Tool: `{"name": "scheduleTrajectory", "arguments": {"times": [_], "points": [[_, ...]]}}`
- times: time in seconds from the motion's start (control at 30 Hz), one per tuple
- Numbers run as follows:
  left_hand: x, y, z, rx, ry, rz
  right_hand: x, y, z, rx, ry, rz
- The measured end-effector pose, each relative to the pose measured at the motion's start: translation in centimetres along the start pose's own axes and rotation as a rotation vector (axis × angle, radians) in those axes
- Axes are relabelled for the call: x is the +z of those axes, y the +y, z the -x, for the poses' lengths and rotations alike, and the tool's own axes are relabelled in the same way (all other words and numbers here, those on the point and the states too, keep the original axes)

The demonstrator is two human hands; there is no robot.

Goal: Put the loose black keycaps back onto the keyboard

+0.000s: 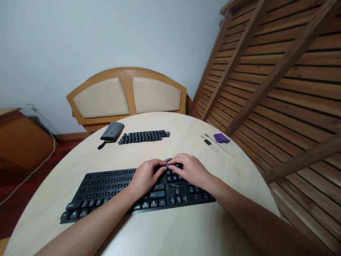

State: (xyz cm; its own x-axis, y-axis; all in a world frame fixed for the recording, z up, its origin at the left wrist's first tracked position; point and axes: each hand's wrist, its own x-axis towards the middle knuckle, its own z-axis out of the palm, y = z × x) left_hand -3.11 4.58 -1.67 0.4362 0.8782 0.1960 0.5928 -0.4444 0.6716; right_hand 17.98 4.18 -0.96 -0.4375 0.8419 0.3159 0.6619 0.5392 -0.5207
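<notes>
A black keyboard (pixel 106 186) lies on the round table, partly under my hands. Many positions on its left side are bare of caps, while keys stand on its right side and near edge. At the far edge, my left hand (pixel 146 177) pinches a small dark keycap (pixel 167 165) with thumb and forefinger. From the other side, my right hand (pixel 192 171) closes its thumb and fingers on the same keycap. Whether the cap is seated or lifted I cannot tell. Part of a dark cable (pixel 168 160) shows behind the fingertips.
Loose black keycaps (pixel 144 137) stand in rows at the back of the light table (pixel 183 137), beside a grey pouch (pixel 113 131). To the right lie a wire keycap puller (pixel 207 142), a thin metal rod (pixel 221 146) and a purple cloth (pixel 221 138). Wooden slats (pixel 266 89) rise at the right.
</notes>
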Motion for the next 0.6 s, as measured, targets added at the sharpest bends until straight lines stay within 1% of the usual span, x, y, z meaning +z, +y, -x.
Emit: {"name": "scheduleTrajectory", "arguments": {"times": [0.17,0.4,0.6], "points": [[-0.1,0.2,0.1,0.009,-0.008,-0.037,-0.2,-0.3,-0.1,-0.011,-0.018,0.014],[-0.3,0.6,0.2,0.041,-0.021,-0.217,-0.3,-0.8,-0.2,-0.022,-0.027,0.088],[-0.2,0.6,0.2,0.047,-0.01,-0.244,-0.2,-1.2,-0.2,-0.005,-0.036,0.14]]}}
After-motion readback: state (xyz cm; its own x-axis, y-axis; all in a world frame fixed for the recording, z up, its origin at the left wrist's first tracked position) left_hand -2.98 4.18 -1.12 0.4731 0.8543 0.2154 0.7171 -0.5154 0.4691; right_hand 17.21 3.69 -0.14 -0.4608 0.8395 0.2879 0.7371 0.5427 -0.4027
